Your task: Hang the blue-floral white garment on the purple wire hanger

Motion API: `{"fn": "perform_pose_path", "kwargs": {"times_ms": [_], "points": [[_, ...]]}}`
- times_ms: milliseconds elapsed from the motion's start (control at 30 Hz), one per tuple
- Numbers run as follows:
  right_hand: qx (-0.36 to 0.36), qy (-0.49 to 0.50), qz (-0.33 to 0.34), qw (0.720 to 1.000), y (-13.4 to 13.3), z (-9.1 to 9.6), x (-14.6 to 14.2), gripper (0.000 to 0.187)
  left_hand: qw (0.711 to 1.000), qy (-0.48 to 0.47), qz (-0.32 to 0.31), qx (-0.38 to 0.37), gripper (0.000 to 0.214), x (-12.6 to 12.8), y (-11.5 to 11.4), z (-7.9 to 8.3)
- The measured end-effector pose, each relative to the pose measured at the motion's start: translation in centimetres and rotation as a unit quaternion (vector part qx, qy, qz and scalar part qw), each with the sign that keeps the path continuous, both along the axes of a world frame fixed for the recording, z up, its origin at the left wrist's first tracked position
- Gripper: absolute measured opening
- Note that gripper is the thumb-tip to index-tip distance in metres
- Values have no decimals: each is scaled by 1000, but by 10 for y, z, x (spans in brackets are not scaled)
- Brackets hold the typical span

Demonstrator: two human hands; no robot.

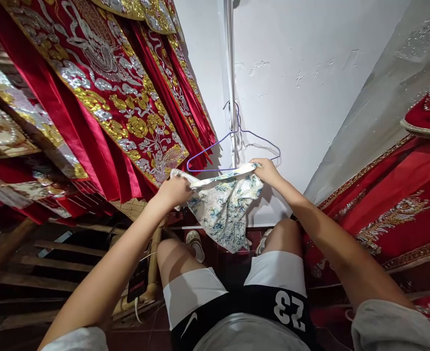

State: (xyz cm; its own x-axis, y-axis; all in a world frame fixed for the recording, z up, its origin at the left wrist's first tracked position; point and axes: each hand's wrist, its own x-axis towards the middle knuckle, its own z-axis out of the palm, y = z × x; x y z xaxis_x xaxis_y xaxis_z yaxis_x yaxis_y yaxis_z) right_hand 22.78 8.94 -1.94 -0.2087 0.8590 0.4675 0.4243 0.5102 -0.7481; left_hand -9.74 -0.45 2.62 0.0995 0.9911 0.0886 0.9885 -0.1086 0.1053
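I hold a small white garment with a blue-green floral print point(224, 204) stretched between both hands. My left hand point(174, 191) is closed on its left edge. My right hand point(266, 170) pinches its right edge just under the bottom bar of a purple wire hanger point(233, 146). The hanger hangs from a thin white pipe point(231, 73) on the white wall. The cloth's top edge lies close along the hanger's bar, and the rest droops toward my knees.
Red garments with gold and silver embroidery point(101, 97) hang at the left. More red embroidered cloth point(393, 209) lies at the right. A wooden rack point(46, 263) stands at the lower left. My legs in black-and-white shorts point(236, 292) are below.
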Motion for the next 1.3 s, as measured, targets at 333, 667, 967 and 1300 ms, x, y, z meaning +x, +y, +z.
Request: {"fn": "perform_pose_path", "kwargs": {"times_ms": [333, 667, 967, 1300], "points": [[57, -45, -78, 994, -30, 17, 26, 34, 962, -94, -204, 158, 14, 9, 24, 45], [32, -21, -56, 998, -34, 9, 9, 33, 969, -90, -223, 58, 28, 1, 3, 66], [18, 0, 70, 997, -64, 20, -18, 41, 930, -246, -199, 186, 24, 44, 65, 68], [104, 15, -128, 986, -55, 43, 54, 90, 939, -200, -229, 161, 19, 38, 89, 50]]}}
